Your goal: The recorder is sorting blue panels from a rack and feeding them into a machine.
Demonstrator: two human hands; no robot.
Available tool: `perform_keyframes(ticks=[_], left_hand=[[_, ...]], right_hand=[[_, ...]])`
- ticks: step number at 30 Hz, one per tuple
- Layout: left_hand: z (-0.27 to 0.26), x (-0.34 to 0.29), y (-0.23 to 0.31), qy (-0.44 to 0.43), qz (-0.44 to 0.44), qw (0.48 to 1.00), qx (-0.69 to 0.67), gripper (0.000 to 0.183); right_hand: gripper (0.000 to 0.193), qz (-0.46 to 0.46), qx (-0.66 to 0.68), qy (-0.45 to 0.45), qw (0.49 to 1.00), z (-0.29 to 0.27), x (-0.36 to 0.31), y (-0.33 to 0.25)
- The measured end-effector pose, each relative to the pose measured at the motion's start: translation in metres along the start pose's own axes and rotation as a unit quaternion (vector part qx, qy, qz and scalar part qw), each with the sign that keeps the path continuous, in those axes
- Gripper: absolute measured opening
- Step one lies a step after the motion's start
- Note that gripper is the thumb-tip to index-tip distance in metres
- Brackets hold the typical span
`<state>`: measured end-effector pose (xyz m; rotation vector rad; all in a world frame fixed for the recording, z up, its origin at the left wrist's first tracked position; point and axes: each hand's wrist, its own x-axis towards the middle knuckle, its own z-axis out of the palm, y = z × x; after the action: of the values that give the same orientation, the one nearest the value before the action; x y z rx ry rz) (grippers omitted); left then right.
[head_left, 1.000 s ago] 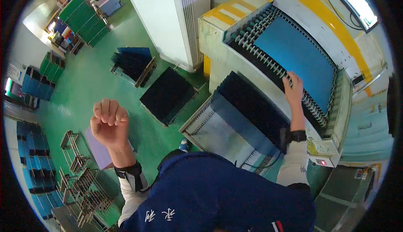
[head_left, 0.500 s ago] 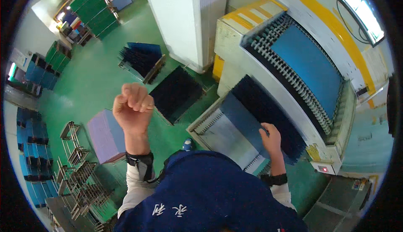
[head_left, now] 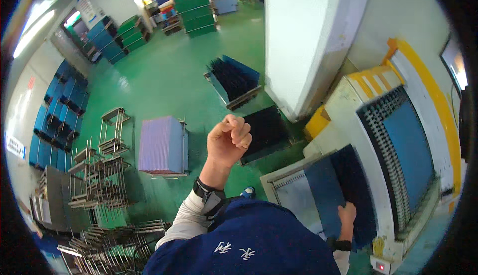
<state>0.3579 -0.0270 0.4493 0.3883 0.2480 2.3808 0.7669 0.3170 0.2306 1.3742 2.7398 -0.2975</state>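
Note:
My left hand (head_left: pixel 229 139) is raised in front of me with its fingers curled in, and nothing shows in it. Below and beyond it on the floor lies a dark stack of boards (head_left: pixel 266 133). Over at the right, my right hand (head_left: pixel 347 214) is closed at the edge of a flat blue board (head_left: pixel 324 190). That board lies on a pale tray-like bed (head_left: pixel 294 195) with a spiky row along its far side. Directly right of the blue board stands a row of dark upright boards (head_left: pixel 354 185). My right fingertips are partly hidden.
The roller machine (head_left: pixel 393 165) with a blue sheet on it stands at the right. A white pillar (head_left: pixel 294 41) rises ahead. On the green floor are a crate of dark boards (head_left: pixel 234 83), a lilac stack (head_left: pixel 162 145) and metal racks (head_left: pixel 102 175). Blue crates (head_left: pixel 59 110) line the left wall.
My view has turned left, so the machine and pillar sit farther right in the picture. The right hand's fingers have drawn closed at the blue board's edge. My left hand stays raised and curled.

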Motion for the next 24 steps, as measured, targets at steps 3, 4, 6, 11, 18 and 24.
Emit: perform_keyframes(ticks=[3, 4, 6, 11, 18, 24], left_hand=[[-0.013, -0.003, 0.012, -0.019, 0.021, 1.000, 0.004, 0.014], [-0.016, -0.004, 0.013, -0.007, 0.019, 1.000, -0.005, 0.015], [-0.022, -0.007, 0.011, 0.041, 0.005, 0.999, -0.028, 0.014], [-0.065, -0.015, -0.025, 0.131, -0.111, 0.983, -0.060, 0.009], [-0.081, -0.022, -0.057, 0.225, -0.222, 0.945, -0.089, 0.008], [-0.087, -0.023, -0.057, 0.213, -0.237, 0.945, -0.079, 0.010]], right_hand=[[0.047, 0.067, 0.012, -0.046, 0.997, -0.031, -0.003, -0.027], [0.047, 0.093, 0.012, -0.050, 0.994, -0.033, -0.004, -0.031], [0.048, 0.115, 0.010, -0.053, 0.992, -0.037, -0.003, -0.036], [0.040, 0.125, 0.043, -0.040, 0.990, -0.031, 0.000, -0.032], [0.038, 0.132, 0.034, -0.037, 0.990, -0.025, 0.001, -0.027], [0.045, 0.106, 0.021, -0.055, 0.993, -0.009, 0.008, -0.008]])
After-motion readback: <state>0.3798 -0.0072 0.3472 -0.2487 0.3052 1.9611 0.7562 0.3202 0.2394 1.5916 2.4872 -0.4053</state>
